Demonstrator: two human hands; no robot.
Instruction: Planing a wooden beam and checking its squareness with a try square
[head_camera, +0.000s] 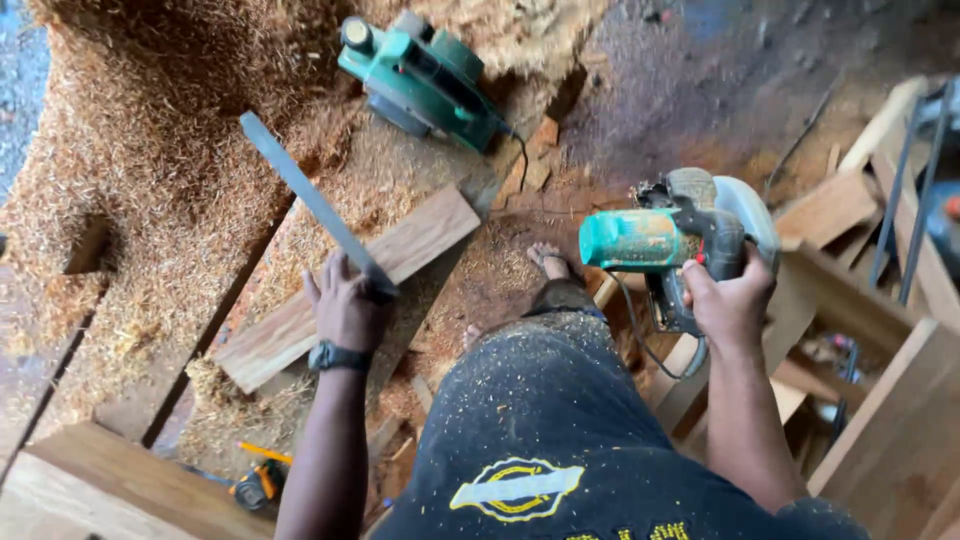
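Note:
My left hand (347, 305), with a dark watch on the wrist, grips the near end of a long flat grey metal bar (311, 199) that slants up to the far left. The bar crosses above a short wooden plank (420, 243) lying on sawdust. My right hand (730, 297) holds a teal and grey circular saw (680, 238) by its handle, lifted at my right side, its cord hanging down. My bare foot (549, 262) stands on the ground between the two hands.
A green electric planer (420, 80) rests on the shavings at the top centre. Thick sawdust covers the left side. Wooden boards and offcuts (880, 400) pile up at the right. A yellow and black tape measure (258, 483) lies at the bottom left.

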